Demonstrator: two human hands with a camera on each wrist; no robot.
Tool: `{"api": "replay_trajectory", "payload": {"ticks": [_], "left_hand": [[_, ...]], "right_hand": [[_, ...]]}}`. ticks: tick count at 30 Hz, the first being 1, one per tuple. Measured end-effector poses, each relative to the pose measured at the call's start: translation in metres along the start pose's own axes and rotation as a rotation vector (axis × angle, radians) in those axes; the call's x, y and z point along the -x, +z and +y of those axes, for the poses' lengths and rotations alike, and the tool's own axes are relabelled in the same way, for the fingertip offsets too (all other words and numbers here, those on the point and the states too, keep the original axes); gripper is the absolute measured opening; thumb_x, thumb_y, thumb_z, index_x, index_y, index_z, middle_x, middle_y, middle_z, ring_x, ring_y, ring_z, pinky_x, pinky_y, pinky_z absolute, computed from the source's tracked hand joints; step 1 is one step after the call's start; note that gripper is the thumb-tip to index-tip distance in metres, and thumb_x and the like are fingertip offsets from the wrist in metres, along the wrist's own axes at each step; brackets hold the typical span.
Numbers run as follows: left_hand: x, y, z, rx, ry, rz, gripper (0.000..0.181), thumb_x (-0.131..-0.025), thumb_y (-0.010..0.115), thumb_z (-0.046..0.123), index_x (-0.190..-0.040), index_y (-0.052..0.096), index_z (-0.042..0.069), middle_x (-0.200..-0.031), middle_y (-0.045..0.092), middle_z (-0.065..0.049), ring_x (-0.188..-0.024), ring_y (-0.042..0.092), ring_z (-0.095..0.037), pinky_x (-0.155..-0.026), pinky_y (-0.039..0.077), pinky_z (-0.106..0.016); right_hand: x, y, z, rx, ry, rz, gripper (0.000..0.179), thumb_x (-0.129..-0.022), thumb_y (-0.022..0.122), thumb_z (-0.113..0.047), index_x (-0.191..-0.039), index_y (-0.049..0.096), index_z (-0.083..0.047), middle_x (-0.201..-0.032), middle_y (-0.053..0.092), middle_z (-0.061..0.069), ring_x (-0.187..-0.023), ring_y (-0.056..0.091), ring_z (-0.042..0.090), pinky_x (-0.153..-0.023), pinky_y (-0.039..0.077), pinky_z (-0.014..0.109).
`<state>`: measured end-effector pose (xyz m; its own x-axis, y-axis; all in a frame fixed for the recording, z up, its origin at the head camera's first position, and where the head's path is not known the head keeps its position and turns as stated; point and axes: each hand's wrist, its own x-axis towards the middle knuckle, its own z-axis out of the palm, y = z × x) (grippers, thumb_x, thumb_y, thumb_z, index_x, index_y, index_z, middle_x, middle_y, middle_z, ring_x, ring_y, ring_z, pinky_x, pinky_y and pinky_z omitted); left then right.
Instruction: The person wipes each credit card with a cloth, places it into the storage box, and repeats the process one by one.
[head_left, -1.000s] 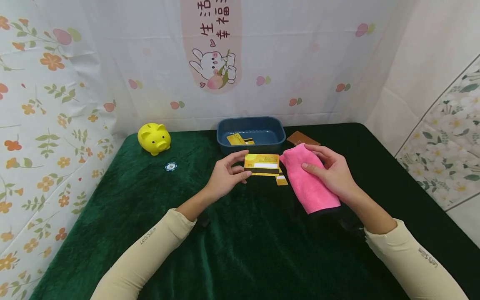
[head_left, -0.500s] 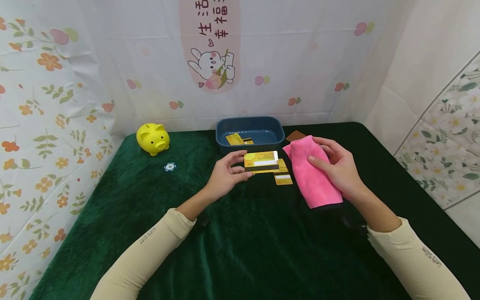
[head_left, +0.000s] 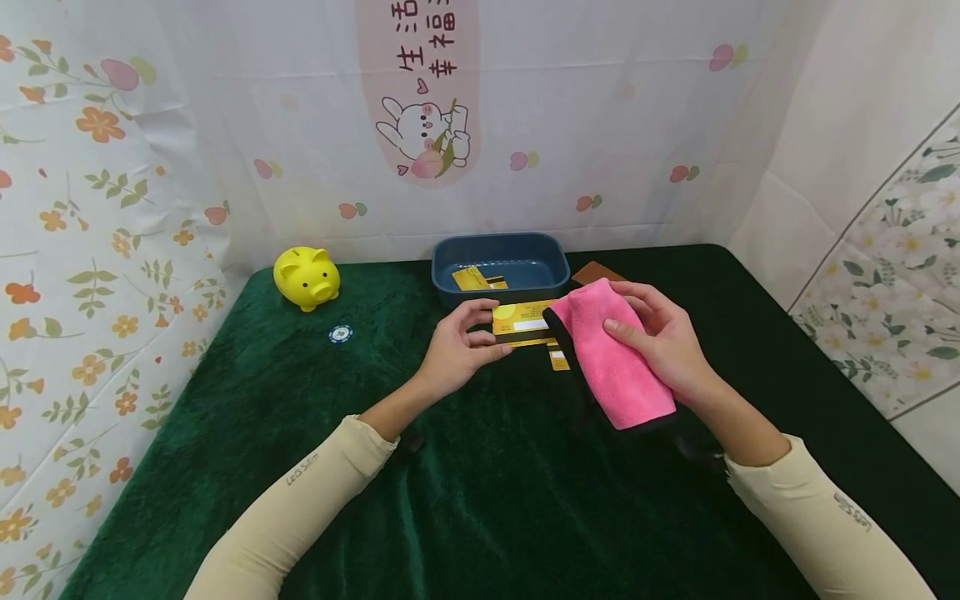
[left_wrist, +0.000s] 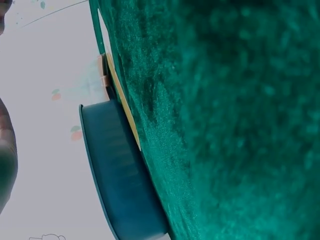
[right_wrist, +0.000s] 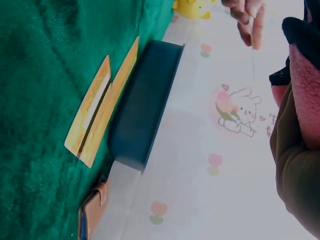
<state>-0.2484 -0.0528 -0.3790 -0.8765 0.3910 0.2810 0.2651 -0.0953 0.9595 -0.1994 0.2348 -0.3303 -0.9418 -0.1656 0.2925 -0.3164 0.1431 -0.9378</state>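
Note:
My left hand [head_left: 459,346] pinches a yellow bank card [head_left: 513,319] by its left end, thumb below and fingers above. The card has a dark stripe and a white strip. My right hand [head_left: 667,333] grips a folded pink cloth [head_left: 611,358] with black edging, its tip overlapping the card's right end in the head view. Behind them, more yellow cards [right_wrist: 90,110] lie on the green tablecloth, mostly covered by the held card and cloth in the head view. In the right wrist view, the left hand's fingers [right_wrist: 251,20] hold the card edge-on.
A blue bin [head_left: 536,271] stands at the back, with yellow cards [head_left: 470,278] inside. Beside it lies a brown wallet [right_wrist: 92,212], partly behind the cloth in the head view. At the left are a yellow piggy bank [head_left: 306,277] and a poker chip [head_left: 341,334].
The right hand has swung the cloth slightly right off the card, then back left over its right end. The left hand has kept its hold, shifting slightly right with the card.

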Motion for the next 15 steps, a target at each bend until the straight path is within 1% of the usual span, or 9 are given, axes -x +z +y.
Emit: {"api": "replay_trajectory", "payload": {"ticks": [3,6,10,15], "left_hand": [[0.0001,0.0021,0.0004,-0.009,-0.006,0.003,0.062,-0.083,0.072,-0.012,-0.138,0.045,-0.005,-0.122,0.058,-0.022,-0.09,0.071,-0.021,-0.083,0.058,-0.03],[0.0007,0.0044,0.0013,-0.008,0.003,-0.007,0.061,-0.084,0.072,-0.011,-0.138,0.045,-0.004,-0.122,0.058,-0.022,-0.091,0.071,-0.021,-0.085,0.058,-0.032],[0.0023,0.0062,0.0022,0.008,0.044,-0.028,0.059,-0.085,0.071,-0.012,-0.138,0.044,-0.005,-0.122,0.057,-0.023,-0.093,0.071,-0.023,-0.087,0.057,-0.035],[0.0042,0.0075,0.0013,0.022,0.099,-0.02,0.057,-0.084,0.069,-0.014,-0.135,0.046,-0.004,-0.121,0.057,-0.023,-0.092,0.07,-0.023,-0.087,0.057,-0.035]], "right_hand": [[-0.0001,0.0005,0.0006,-0.017,-0.001,-0.019,0.041,-0.098,0.06,-0.006,-0.136,0.055,-0.018,-0.123,0.061,0.0,-0.1,0.062,0.017,-0.071,0.058,0.026],[0.0001,0.001,0.0025,-0.011,0.017,-0.034,0.041,-0.098,0.06,-0.007,-0.137,0.054,-0.019,-0.122,0.061,0.0,-0.099,0.063,0.017,-0.071,0.059,0.027],[0.0008,0.0011,0.005,0.018,0.03,-0.028,0.042,-0.098,0.06,-0.008,-0.138,0.053,-0.018,-0.121,0.062,-0.001,-0.097,0.064,0.017,-0.069,0.059,0.028],[0.0003,0.0018,0.007,0.056,0.021,-0.029,0.043,-0.098,0.061,-0.009,-0.14,0.052,-0.016,-0.121,0.061,0.0,-0.097,0.064,0.018,-0.069,0.06,0.03]]}}
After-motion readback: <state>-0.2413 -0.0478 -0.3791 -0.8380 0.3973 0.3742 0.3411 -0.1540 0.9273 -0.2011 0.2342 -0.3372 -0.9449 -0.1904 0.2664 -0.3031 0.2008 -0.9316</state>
